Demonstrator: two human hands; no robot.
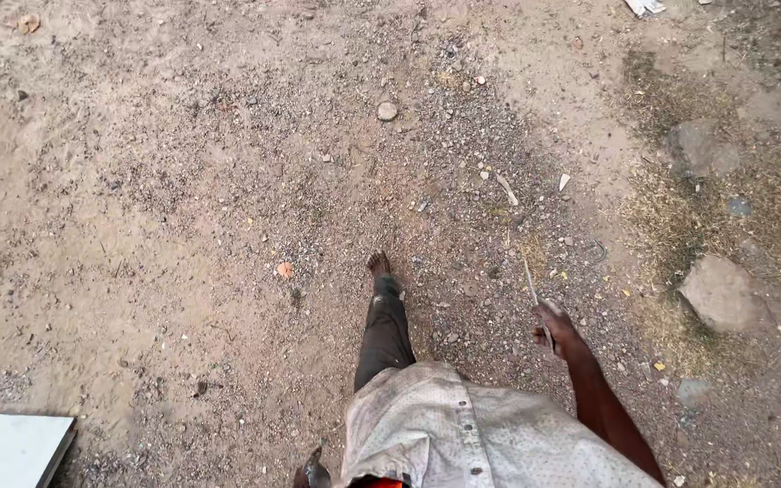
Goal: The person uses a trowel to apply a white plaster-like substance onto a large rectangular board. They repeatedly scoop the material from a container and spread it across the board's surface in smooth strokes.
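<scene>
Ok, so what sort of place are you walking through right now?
Likely an outdoor dirt yard or bare lot: sandy, gravel-strewn ground, rocks among dry grass, and scattered litter. The right hand carries a thin stick.

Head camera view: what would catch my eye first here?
Probably the right hand, right of centre, gripping a thin pale stick that points up. Next, the bare foot stepping forward on sandy, pebbly ground. A flat white slab sits at the bottom left corner.
</scene>
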